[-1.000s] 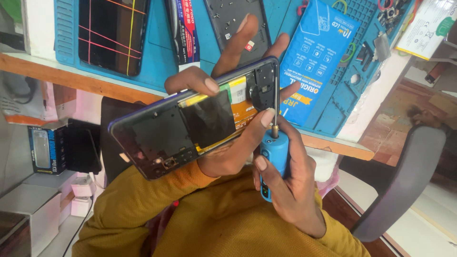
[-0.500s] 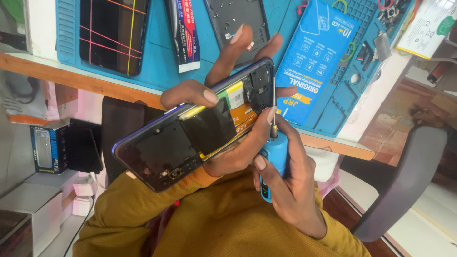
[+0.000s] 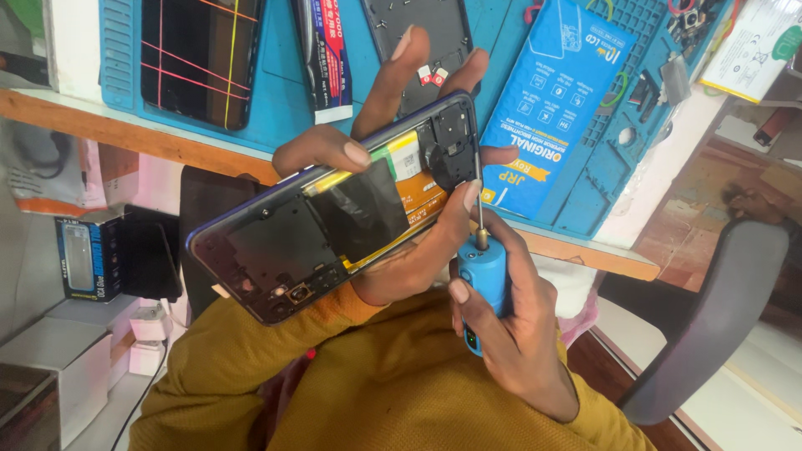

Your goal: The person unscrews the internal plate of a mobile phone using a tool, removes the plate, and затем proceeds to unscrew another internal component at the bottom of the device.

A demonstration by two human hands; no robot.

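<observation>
My left hand [image 3: 409,259] grips an opened smartphone [image 3: 284,250] with its back cover off, showing black inner plates, a yellow-and-green battery and a dark board near the top. Its fingers wrap behind the phone and the thumb presses the near edge. My right hand [image 3: 518,351] holds a blue electric screwdriver [image 3: 483,271] upright beside the phone. The thin bit runs up along the phone's right edge to the top corner. Both arms wear mustard-yellow sleeves.
A blue work mat [image 3: 601,175] lies on the wooden-edged bench [image 3: 83,108], carrying a cracked-screen phone [image 3: 196,58], a dark phone frame [image 3: 426,33] and a blue parts packet [image 3: 551,108]. Small boxes [image 3: 83,255] stand at the left. A grey chair [image 3: 718,317] is at the right.
The phone has tilted and shifted slightly in my left hand, with the forefinger sliding over its face. The screwdriver stays at the phone's right edge.
</observation>
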